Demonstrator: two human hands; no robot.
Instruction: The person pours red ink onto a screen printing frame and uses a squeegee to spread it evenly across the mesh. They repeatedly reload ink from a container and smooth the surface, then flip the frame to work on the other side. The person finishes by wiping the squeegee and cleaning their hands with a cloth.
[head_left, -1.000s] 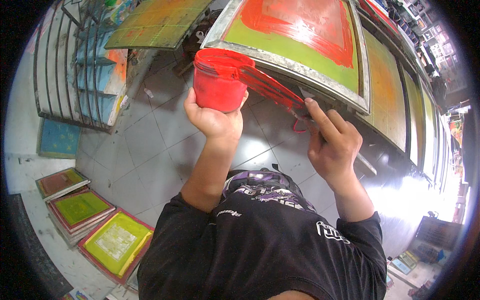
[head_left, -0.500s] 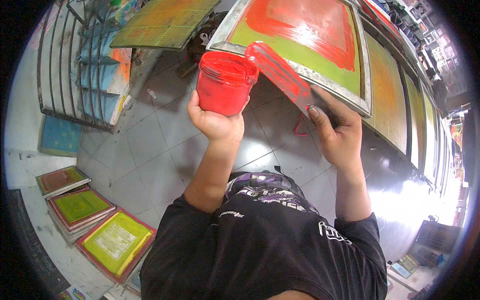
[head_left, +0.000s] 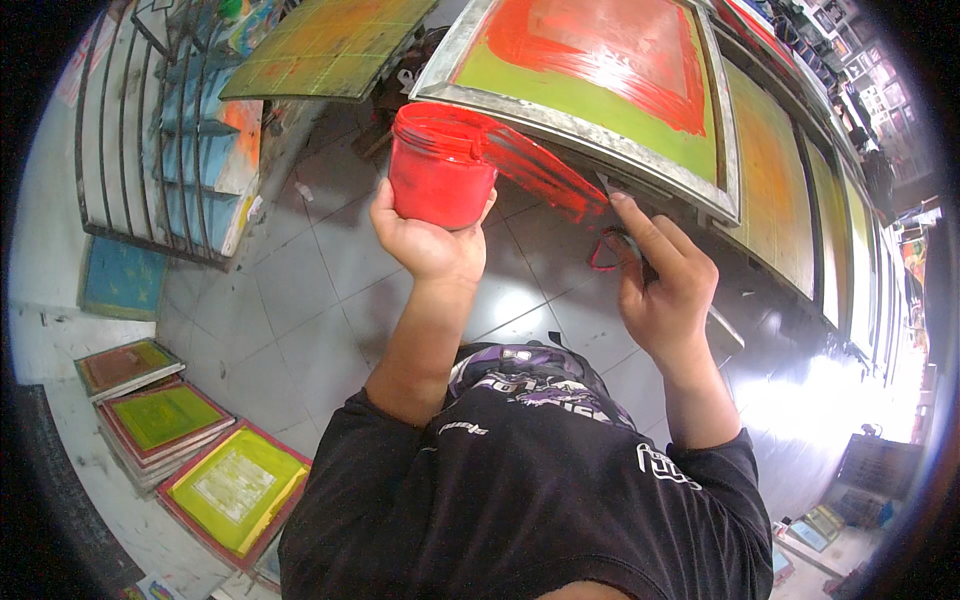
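My left hand (head_left: pixel 432 240) grips a red tub of ink (head_left: pixel 441 168) from below, holding it up in front of me. My right hand (head_left: pixel 664 282) holds the handle of a flat scraper (head_left: pixel 545 170) whose blade is coated in red ink and reaches into the mouth of the tub. Just beyond both hands lies a metal-framed printing screen (head_left: pixel 600 75), green with a wide smear of red ink across it.
A row of further framed screens (head_left: pixel 800 170) runs along the long table to the right. A metal drying rack (head_left: pixel 150 150) stands at the left. Stacked green screens (head_left: pixel 200 450) lie on the tiled floor at lower left.
The tub has stayed raised in my left hand while the scraper blade swung up and left, from the screen's edge into the tub's mouth.
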